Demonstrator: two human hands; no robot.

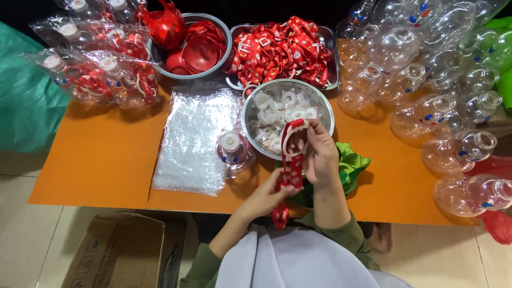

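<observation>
Your right hand point(320, 152) pinches the loop end of the red printed fabric strap point(292, 160) over the round steel bowl point(325, 109) of white plastic rings, while your left hand point(274, 192) grips its lower end, holding it taut.

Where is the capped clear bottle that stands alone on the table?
In the head view the capped clear bottle stands near the table's centre, between the stack of clear plastic bags on its left and the metal bowl of white rings on its right.

left hand point(277, 191) pinching, right hand point(319, 152) gripping
</observation>
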